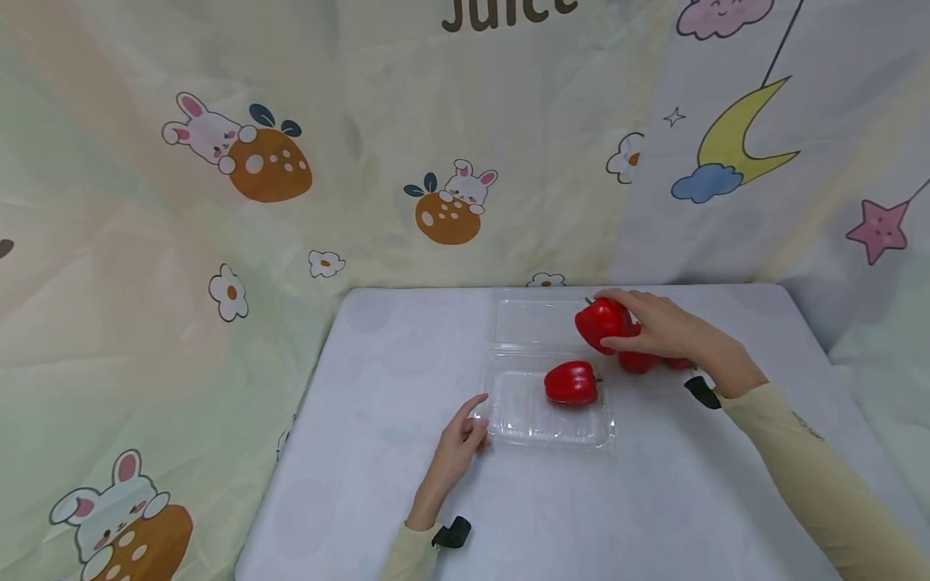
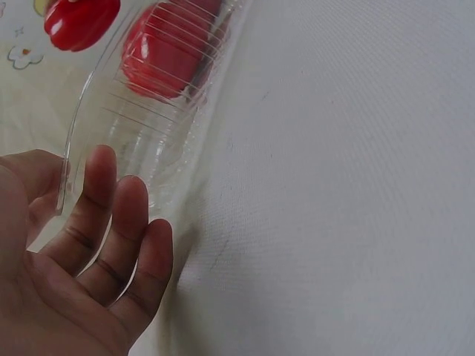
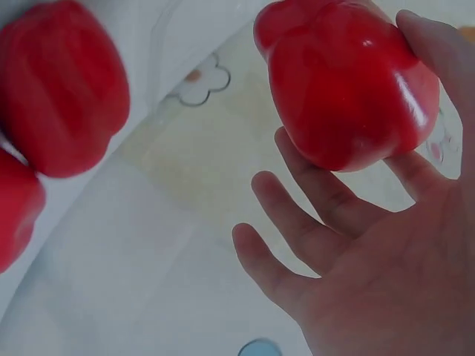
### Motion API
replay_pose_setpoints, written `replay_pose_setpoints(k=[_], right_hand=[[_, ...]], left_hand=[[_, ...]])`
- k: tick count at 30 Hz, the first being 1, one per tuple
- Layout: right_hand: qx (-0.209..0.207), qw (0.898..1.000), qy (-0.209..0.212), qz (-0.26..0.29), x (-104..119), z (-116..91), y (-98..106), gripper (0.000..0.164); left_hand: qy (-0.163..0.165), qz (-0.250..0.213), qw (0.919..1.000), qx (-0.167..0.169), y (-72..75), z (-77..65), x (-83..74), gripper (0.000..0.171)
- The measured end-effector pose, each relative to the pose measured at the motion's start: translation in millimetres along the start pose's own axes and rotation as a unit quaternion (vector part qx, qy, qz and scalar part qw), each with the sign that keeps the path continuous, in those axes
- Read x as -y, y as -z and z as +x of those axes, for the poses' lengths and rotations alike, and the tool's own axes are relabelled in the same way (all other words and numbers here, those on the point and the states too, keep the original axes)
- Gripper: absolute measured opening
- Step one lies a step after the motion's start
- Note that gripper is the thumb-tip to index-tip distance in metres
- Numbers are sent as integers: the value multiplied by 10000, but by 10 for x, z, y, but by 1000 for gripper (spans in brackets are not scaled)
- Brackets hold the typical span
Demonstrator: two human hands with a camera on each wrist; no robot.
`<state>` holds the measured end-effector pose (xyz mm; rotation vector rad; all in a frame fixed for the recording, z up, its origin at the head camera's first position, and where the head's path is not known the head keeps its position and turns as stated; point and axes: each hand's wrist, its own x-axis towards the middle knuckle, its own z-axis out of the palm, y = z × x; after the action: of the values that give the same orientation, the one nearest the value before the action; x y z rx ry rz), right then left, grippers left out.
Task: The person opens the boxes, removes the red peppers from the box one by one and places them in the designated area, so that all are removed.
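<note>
My right hand [image 1: 657,323] grips a red bell pepper [image 1: 601,323] between thumb and fingers, above the right part of the container's lid. In the right wrist view this pepper [image 3: 349,89] fills the space by the thumb. A second red bell pepper [image 1: 571,383] lies on its side in the base of a clear plastic clamshell container [image 1: 519,415], its stem to the right. At the base's left edge, my left hand [image 1: 459,440] holds the rim. The left wrist view has the rim passing between the fingers [image 2: 130,215] of that hand.
More red bell peppers [image 1: 637,362] lie on the white table [image 1: 392,387] right of the container, partly hidden under the right hand. The container's transparent lid [image 1: 534,323] lies open behind the base. A printed cloth backdrop [image 1: 378,97] rises at the table's back edge.
</note>
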<state>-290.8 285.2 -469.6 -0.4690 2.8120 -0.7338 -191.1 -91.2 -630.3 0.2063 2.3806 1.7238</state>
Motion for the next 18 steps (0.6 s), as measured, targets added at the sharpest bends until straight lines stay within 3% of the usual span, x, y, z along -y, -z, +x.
replay_pose_setpoints(k=[9,18], right_hand=[[-88,9983,-562,159,-352,-192,189,99],[-339,9976,-609,36,-653,-393,453,95]], left_hand=[[33,-41,10000,2,-2,3,4,45],[33,-32,10000,8,-10,11,-2,45]])
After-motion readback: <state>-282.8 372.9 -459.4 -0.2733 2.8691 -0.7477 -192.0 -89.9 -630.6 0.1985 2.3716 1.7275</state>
